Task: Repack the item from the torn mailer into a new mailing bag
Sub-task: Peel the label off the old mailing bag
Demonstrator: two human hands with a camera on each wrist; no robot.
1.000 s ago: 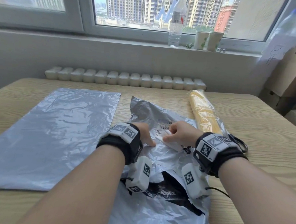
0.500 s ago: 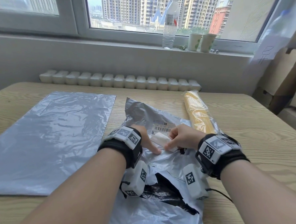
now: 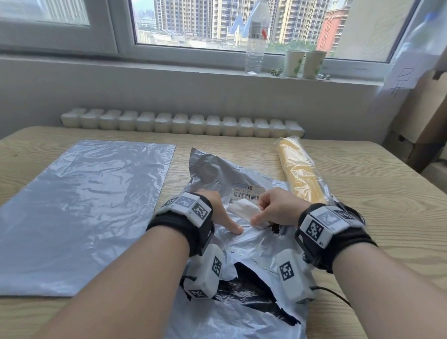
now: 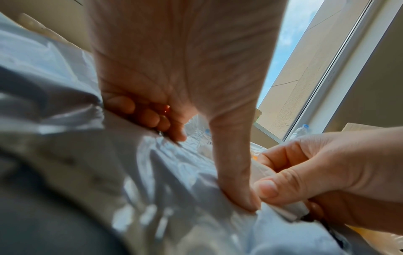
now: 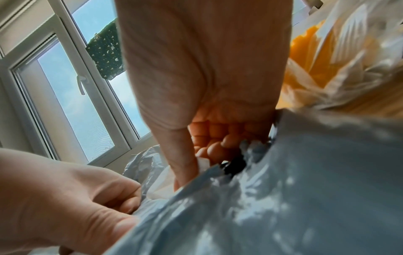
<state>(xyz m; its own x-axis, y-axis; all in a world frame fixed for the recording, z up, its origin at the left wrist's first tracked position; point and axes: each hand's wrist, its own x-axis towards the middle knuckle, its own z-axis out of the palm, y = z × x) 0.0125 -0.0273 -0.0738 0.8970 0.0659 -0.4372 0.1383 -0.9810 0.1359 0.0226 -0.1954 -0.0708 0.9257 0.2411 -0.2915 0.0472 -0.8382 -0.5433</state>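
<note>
The torn grey mailer (image 3: 212, 168) lies crumpled at the table's middle, its black inside showing through a rip near me. My right hand (image 3: 274, 211) pinches a white label piece (image 3: 243, 209) that curls up off the mailer beside the barcode label (image 3: 247, 194). My left hand (image 3: 215, 210) holds the mailer down just to the left, thumb (image 4: 237, 189) pressed on the plastic and fingers curled into it. The new grey mailing bag (image 3: 73, 200) lies flat on the left. A long yellow item in clear wrap (image 3: 300, 173) lies to the right of the mailer.
Black scissors handles (image 3: 358, 215) peek out by my right wrist. A water bottle (image 3: 255, 36) and two paper cups (image 3: 304, 63) stand on the windowsill. Cardboard boxes (image 3: 440, 116) lean at the right. A radiator runs behind the wooden table (image 3: 395, 230).
My right hand has lifted the white label piece further off the mailer and pulled it slightly toward me. The left hand stays pressed on the mailer.
</note>
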